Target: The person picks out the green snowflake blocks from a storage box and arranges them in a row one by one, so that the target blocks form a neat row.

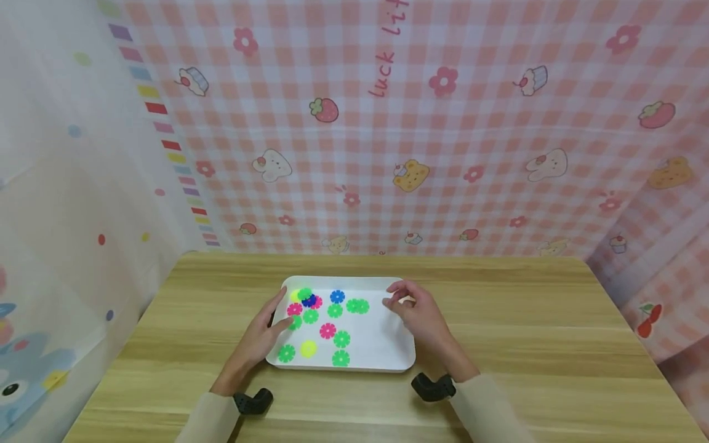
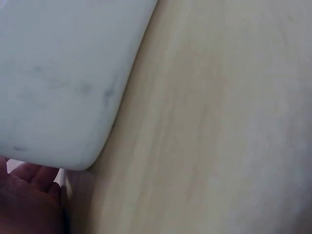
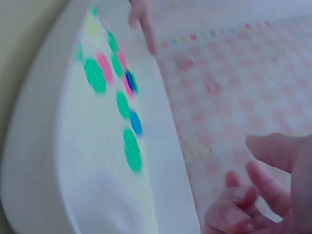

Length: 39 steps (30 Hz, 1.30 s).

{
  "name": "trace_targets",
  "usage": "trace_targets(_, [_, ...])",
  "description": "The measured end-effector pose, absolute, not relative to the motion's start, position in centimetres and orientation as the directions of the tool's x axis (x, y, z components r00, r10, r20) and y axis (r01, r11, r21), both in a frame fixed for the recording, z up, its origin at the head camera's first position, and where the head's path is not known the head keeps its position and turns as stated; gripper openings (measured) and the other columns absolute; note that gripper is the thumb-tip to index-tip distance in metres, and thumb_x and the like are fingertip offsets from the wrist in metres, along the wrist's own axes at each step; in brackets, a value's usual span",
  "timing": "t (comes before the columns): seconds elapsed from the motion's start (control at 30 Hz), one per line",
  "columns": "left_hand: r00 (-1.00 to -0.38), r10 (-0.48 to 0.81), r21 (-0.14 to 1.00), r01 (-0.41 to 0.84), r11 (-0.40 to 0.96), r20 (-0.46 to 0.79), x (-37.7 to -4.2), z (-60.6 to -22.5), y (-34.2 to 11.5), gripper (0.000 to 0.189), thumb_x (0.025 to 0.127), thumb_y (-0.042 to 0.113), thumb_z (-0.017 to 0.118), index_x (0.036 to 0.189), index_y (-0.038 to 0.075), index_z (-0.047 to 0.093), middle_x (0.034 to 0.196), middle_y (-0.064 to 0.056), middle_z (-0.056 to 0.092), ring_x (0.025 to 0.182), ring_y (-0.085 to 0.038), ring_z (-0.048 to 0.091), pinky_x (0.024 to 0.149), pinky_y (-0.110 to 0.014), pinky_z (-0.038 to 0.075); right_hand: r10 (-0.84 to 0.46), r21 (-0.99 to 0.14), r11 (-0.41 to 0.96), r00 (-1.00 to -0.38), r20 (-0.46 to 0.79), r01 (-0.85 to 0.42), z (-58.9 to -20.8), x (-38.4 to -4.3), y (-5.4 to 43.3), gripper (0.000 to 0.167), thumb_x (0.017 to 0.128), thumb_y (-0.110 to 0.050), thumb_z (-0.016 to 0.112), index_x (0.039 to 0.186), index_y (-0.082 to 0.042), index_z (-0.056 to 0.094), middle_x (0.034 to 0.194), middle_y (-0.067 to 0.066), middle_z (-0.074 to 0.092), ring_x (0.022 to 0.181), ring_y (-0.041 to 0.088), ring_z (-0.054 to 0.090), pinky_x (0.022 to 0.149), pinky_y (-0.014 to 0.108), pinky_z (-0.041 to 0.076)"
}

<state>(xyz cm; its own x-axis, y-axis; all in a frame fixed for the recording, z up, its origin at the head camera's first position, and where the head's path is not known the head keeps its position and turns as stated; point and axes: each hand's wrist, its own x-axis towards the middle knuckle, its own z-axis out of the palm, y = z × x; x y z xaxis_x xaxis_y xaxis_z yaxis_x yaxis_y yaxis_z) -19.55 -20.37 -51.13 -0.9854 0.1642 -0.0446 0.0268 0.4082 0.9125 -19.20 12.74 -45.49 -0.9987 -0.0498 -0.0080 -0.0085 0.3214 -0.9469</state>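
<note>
A white tray [image 1: 382,344] on the wooden table holds several flat, notched snowflake discs in green, pink, yellow and blue. At its left edge my left hand [image 1: 260,332] grips the rim, thumb inside over a green disc [image 1: 295,322] and fingers along the outer wall. Above the tray's right end hovers my right hand [image 1: 418,314], its fingers loosely bent; in the right wrist view the thumb and fingers [image 3: 265,187] are apart with nothing between them. Two overlapping green discs [image 1: 357,306] lie left of it. The left wrist view mostly shows the tray's smudged white outside [image 2: 63,87].
The wooden table [image 1: 532,344] extends around the tray on all sides. Behind it hangs a pink checked cloth [image 1: 365,203], with a white patterned cloth [image 1: 72,203] on the left. Black wrist mounts [image 1: 434,387] sit on both forearms near the tray's front edge.
</note>
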Motion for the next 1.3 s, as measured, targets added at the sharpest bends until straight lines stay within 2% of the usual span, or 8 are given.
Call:
trace_targets(0.17, [-0.985,0.168,0.909,0.029,0.417,-0.046,-19.6,-51.0,-20.4,0.067,0.101,0.022,0.056,0.159,0.018,0.022,0.165,-0.012,0.015,0.152,-0.033,0.01,0.122,-0.055,0.009,-0.228,-0.912,0.409,-0.971,-0.069,-0.032,-46.3,-18.8,9.9,0.026,0.089,-0.018,0.073,0.11,-0.006,0.065,0.089,0.002,0.063,0.063,0.015,0.049,0.058,0.025,0.04])
trace_targets(0.33, [-0.984,0.172,0.909,0.034,0.416,-0.042,-19.6,-51.0,-20.5,0.068,0.101,0.022,0.056,0.159,0.017,0.021,0.165,-0.012,0.015,0.152,-0.034,0.01,0.122,-0.055,0.009,-0.3,-0.882,0.47,-0.946,-0.121,-0.036,-47.2,-18.8,7.8,0.027,0.088,-0.02,0.074,0.111,-0.007,0.067,0.092,0.003,0.061,0.065,0.015,0.05,0.056,0.026,0.043])
trace_targets(0.6, [-0.984,0.177,0.914,0.039,0.403,-0.036,-19.6,-51.1,-20.5,0.068,0.101,0.021,0.056,0.159,0.017,0.021,0.165,-0.013,0.014,0.152,-0.033,0.008,0.122,-0.054,0.008,-0.288,-0.85,0.527,-0.947,-0.141,-0.033,-48.4,-18.7,5.9,0.026,0.083,-0.016,0.079,0.106,-0.01,0.069,0.087,0.002,0.057,0.078,0.018,0.049,0.068,0.028,0.04])
trace_targets(1.03, [-0.984,0.165,0.916,0.006,0.4,-0.066,-19.7,-51.6,-20.5,0.068,0.102,0.021,0.055,0.16,0.018,0.02,0.166,-0.012,0.012,0.153,-0.032,0.009,0.123,-0.052,0.008,-0.29,-0.846,0.532,-0.946,-0.143,-0.035,-49.2,-18.4,5.9,0.017,0.081,-0.018,0.08,0.095,-0.014,0.072,0.085,0.002,0.054,0.077,0.018,0.048,0.065,0.028,0.038])
trace_targets(1.3, [-0.985,0.164,0.917,0.012,0.398,-0.058,-19.6,-51.3,-20.4,0.067,0.102,0.021,0.055,0.16,0.019,0.02,0.166,-0.011,0.012,0.153,-0.032,0.008,0.123,-0.053,0.008,-0.284,-0.844,0.534,-0.951,-0.12,-0.053,-49.5,-18.4,5.8,0.017,0.079,-0.013,0.081,0.092,-0.014,0.071,0.083,0.003,0.052,0.076,0.018,0.046,0.063,0.028,0.038])
